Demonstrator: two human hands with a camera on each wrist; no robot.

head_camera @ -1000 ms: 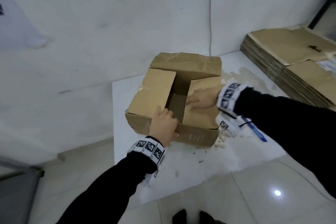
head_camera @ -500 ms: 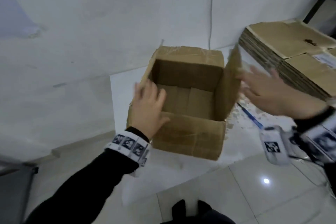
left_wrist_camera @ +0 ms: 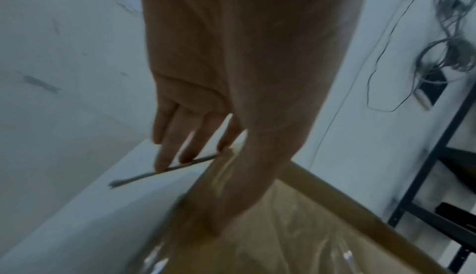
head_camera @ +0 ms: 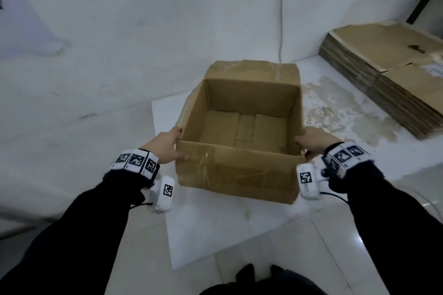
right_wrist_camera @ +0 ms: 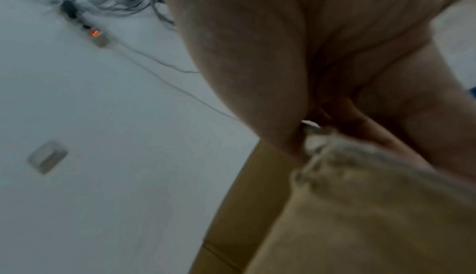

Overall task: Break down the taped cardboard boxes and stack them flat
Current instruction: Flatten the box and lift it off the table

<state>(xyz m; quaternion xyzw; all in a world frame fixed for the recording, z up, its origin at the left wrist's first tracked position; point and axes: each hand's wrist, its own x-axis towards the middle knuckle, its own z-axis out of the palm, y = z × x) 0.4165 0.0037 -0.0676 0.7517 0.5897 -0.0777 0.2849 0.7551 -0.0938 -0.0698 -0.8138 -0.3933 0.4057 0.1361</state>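
Note:
An open-topped cardboard box (head_camera: 239,170) stands on a white board, its flaps folded outward and clear tape across the near flap. My left hand (head_camera: 178,143) holds the near-left corner, thumb on the taped front flap (left_wrist_camera: 296,237) and fingers (left_wrist_camera: 167,156) down the left flap. At the near-right corner my right hand (head_camera: 303,141) grips the box, and the right wrist view shows its thumb and fingers (right_wrist_camera: 360,119) pinching a torn flap edge (right_wrist_camera: 360,207). A stack of flattened boxes (head_camera: 388,67) lies at the far right.
The white board (head_camera: 215,227) lies on a pale tiled floor against a white wall, with a thin cable (head_camera: 281,19) running down it. A stained patch lies right of the box. A black shelf frame (left_wrist_camera: 425,176) and a power strip (right_wrist_camera: 95,34) with tangled cables show in the wrist views.
The top flaps, folded inward a second ago, have been swung open. Both hands left the flaps and moved down to the box's two near corners.

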